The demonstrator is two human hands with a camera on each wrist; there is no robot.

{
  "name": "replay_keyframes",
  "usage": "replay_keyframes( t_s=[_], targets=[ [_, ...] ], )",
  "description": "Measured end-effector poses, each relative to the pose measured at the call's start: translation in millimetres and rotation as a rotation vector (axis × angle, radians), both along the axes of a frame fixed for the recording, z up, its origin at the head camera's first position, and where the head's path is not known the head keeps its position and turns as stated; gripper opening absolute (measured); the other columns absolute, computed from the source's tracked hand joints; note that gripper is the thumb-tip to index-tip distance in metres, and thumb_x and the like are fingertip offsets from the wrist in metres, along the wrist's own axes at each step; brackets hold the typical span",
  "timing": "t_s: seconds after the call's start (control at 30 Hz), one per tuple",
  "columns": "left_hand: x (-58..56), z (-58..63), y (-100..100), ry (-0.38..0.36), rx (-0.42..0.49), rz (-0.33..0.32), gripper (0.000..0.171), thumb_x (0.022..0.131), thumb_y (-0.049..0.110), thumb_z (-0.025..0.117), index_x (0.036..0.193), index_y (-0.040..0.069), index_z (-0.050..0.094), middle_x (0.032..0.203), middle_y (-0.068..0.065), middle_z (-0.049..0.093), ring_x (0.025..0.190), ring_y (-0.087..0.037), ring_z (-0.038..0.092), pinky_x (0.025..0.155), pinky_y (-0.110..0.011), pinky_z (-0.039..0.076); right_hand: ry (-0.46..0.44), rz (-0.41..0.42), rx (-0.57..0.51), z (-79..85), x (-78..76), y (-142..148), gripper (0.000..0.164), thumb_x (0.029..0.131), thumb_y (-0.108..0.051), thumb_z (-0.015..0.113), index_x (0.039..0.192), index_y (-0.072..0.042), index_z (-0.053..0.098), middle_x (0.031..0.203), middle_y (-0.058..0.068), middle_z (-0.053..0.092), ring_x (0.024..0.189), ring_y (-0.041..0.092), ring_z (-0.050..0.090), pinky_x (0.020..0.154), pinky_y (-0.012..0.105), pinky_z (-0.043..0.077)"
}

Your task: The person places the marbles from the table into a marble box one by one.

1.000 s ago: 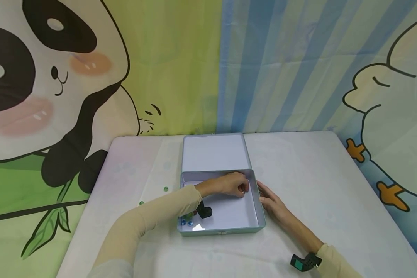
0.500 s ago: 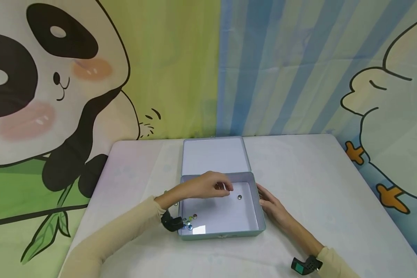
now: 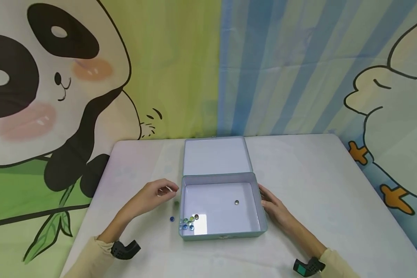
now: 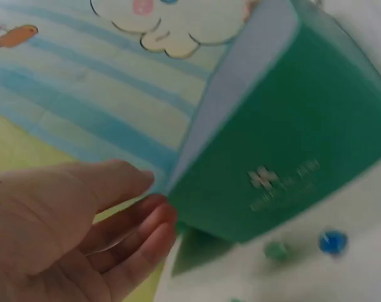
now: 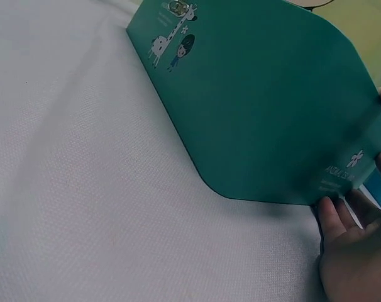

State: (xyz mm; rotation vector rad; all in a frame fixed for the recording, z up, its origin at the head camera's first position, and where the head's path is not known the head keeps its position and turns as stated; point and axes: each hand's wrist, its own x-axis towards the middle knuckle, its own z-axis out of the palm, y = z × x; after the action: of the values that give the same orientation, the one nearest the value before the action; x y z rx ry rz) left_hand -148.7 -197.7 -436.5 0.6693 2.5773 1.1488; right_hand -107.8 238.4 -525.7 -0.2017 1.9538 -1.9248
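A green tin box [image 3: 224,234] stands with its hinged lid [image 3: 217,156] laid back. Inside, several glass marbles [image 3: 192,219] cluster in the front left corner, and a single dark marble [image 3: 236,202] lies toward the right. My left hand [image 3: 151,199] hovers just left of the box with loosely bent fingers and nothing in them. Below it on the table are a blue marble [image 4: 333,241] and a green marble [image 4: 276,251], both slightly blurred in the left wrist view. My right hand [image 3: 278,210] rests its relaxed fingertips against the box's right wall, also seen in the right wrist view.
A white cloth [image 3: 309,173] covers the table. Behind it hangs a backdrop [image 3: 173,69] with a cartoon panda and stripes. Each wrist wears a black strap device [image 3: 125,250].
My left hand has let go of a marble at the box's right side and drawn back left, out of the box. The marble stays inside. My right hand keeps its place.
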Motion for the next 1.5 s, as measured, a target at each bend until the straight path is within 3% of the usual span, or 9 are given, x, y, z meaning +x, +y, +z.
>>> replay_keyframes(
  t_s=[0.1,0.2,0.37,0.6,0.8,0.87,1.03,1.2,1.5],
  targets=[
    [4.8,-16.5,-7.6,0.038,-0.034,0.033,0.019,0.091,0.012,0.066,0.11,0.009,0.068,0.108,-0.007,0.07,0.089,-0.007,0.063,0.08,-0.022,0.055,0.002,0.001,-0.01,-0.2,0.3,1.8,0.065,0.099,-0.021,0.043,0.156,-0.01,0.013,0.161,0.023,0.01,0.148,0.042,0.013,0.101,0.009,0.032],
    [7.5,-30.8,-7.9,0.047,-0.008,0.037,0.02,0.088,0.006,0.067,0.109,0.005,0.068,0.107,-0.011,0.069,0.086,-0.007,0.064,0.078,-0.022,0.055,0.018,0.007,-0.029,-0.9,0.6,2.4,0.065,0.1,-0.019,0.042,0.156,-0.007,0.012,0.16,0.026,0.008,0.147,0.029,0.022,0.099,0.007,0.033],
    [4.5,-48.5,2.5,0.042,0.008,0.027,0.022,0.085,0.003,0.069,0.107,0.004,0.067,0.104,-0.009,0.068,0.084,-0.008,0.063,0.074,-0.021,0.055,0.032,0.005,-0.02,-1.7,0.8,2.5,0.064,0.1,-0.02,0.041,0.156,-0.007,0.012,0.16,0.027,0.009,0.146,0.033,0.019,0.1,0.007,0.033],
    [1.1,-65.8,12.5,-0.048,-0.042,0.071,0.025,0.08,0.001,0.07,0.105,0.003,0.067,0.097,-0.004,0.066,0.079,-0.008,0.059,0.068,-0.019,0.052,0.04,0.021,-0.033,-1.7,-0.3,1.9,0.064,0.1,-0.018,0.041,0.155,-0.005,0.01,0.16,0.028,0.008,0.129,-0.007,0.037,0.1,0.007,0.033],
    [0.5,-73.7,14.0,-0.015,-0.065,0.083,0.021,0.079,-0.001,0.068,0.099,0.004,0.07,0.091,-0.002,0.065,0.078,-0.008,0.059,0.068,-0.019,0.052,0.022,0.005,-0.013,1.1,-0.5,0.5,0.066,0.1,-0.021,0.043,0.156,-0.007,0.011,0.16,0.026,0.008,0.147,0.039,0.016,0.099,0.006,0.032],
    [0.4,-74.5,14.1,-0.015,-0.066,0.089,0.02,0.08,0.0,0.068,0.099,0.005,0.07,0.091,-0.001,0.065,0.078,-0.008,0.058,0.068,-0.019,0.052,0.015,0.003,-0.018,1.7,-0.8,-0.2,0.066,0.099,-0.021,0.043,0.156,-0.006,0.011,0.161,0.026,0.007,0.147,0.046,0.008,0.098,0.006,0.032],
    [0.3,-74.7,14.3,-0.011,-0.076,0.086,0.019,0.081,0.001,0.069,0.099,0.006,0.07,0.09,0.0,0.065,0.078,-0.007,0.058,0.068,-0.018,0.052,0.008,0.007,-0.015,1.7,-1.5,-0.7,0.066,0.099,-0.02,0.042,0.155,-0.006,0.009,0.161,0.026,0.006,0.147,0.047,0.006,0.101,0.008,0.033],
    [1.3,-71.5,15.0,-0.021,-0.069,0.091,0.019,0.081,0.0,0.068,0.099,0.005,0.07,0.09,-0.001,0.065,0.078,-0.007,0.058,0.068,-0.019,0.052,0.007,0.007,0.015,0.7,-2.1,0.5,0.066,0.1,-0.022,0.043,0.156,-0.008,0.011,0.161,0.025,0.007,0.148,0.046,0.008,0.113,0.024,0.029],
    [0.3,-58.0,2.7,-0.043,-0.051,0.118,0.015,0.085,0.006,0.069,0.1,0.008,0.07,0.087,0.001,0.069,0.077,-0.005,0.06,0.069,-0.02,0.053,0.018,0.009,-0.054,0.0,-1.7,-0.3,0.068,0.099,-0.019,0.043,0.155,-0.003,0.008,0.16,0.028,0.006,0.146,0.048,0.004,0.098,0.005,0.033]
  ],
)
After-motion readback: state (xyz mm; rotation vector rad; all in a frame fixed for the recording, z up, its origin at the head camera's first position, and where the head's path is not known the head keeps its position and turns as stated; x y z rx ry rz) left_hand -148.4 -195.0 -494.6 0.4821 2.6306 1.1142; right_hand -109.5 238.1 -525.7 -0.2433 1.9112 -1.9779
